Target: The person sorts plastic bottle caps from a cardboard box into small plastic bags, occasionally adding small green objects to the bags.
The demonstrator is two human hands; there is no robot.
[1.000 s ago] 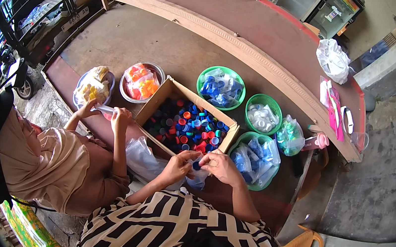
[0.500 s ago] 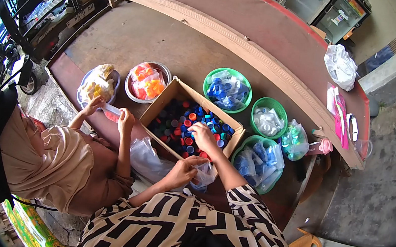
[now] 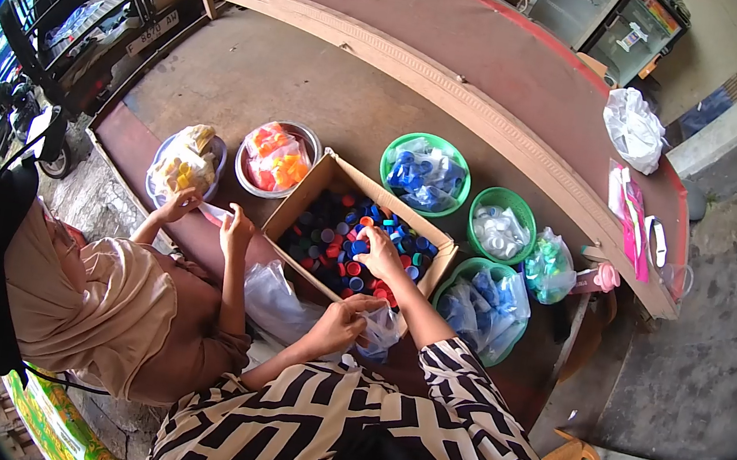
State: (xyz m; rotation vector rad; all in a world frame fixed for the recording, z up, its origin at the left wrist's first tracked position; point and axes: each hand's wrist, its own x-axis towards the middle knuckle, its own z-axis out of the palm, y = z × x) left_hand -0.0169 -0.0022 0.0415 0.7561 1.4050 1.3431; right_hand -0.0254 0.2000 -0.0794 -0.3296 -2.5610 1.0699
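A cardboard box (image 3: pixel 298 199) full of blue, red and dark bottle caps stands in front of me on the table. My right hand (image 3: pixel 375 251) reaches into it, fingertips among the caps, against a blue one. Whether a cap is gripped is too small to tell. Just outside the near edge of the box, my left hand (image 3: pixel 341 324) pinches the rim of a clear plastic bag (image 3: pixel 380 332). Blue caps in bags fill a green basket (image 3: pixel 464 193) behind the box and another green basket (image 3: pixel 517 335) to its right.
A co-worker (image 3: pixel 111 308) at the left holds a small clear bag. Nearby are a lilac basket (image 3: pixel 151 189), a metal bowl (image 3: pixel 313 142) of orange caps, a green basket (image 3: pixel 530 221) of clear caps and a bag of green caps (image 3: pixel 550 271). A wooden beam (image 3: pixel 487 106) crosses behind.
My right hand has left the bag and moved up into the box among the caps. My left hand has stayed at the bag. The whole view has shifted slightly.
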